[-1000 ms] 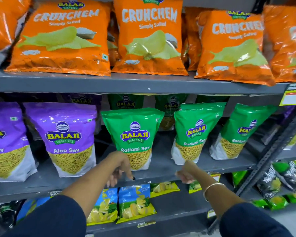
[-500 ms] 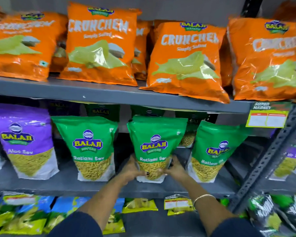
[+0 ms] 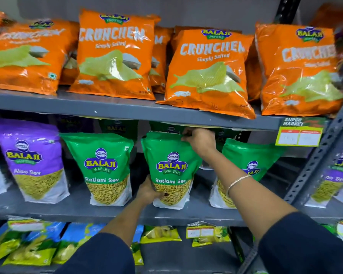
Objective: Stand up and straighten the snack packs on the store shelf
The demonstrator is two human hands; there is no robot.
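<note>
In the centre of the frame a person works on one green Ratlami Sev pack (image 3: 171, 169) standing on the middle shelf (image 3: 107, 211). The left hand (image 3: 148, 191) is wrapped around the pack's lower left corner, thumb lying over the clear window at the front, fingers hidden behind. The right hand (image 3: 199, 140) is up at the pack's top right corner, fingers curled closed on the sealed edge, just beneath the lip of the upper shelf (image 3: 127, 110).

That split grip looks deliberate to me: the low hand pins the base against the shelf board while the high hand can pull the floppy top upright and square it to the front. A pouch like this sags from the top, so holding both ends makes sense.

The pack sits directly between the two hands, touching both, upright or very nearly so. To its left in the frame, a second green pack (image 3: 103, 167) stands apart with a gap between them; to the right, a third green pack (image 3: 249, 163) is partly hidden behind the right forearm and leans a little. More green packs stand in a back row, mostly dark. A purple Aloo Sev pack (image 3: 34, 159) stands at centre left, and orange Crunchem bags (image 3: 208, 70) fill the top of the frame, several tilted.
</note>
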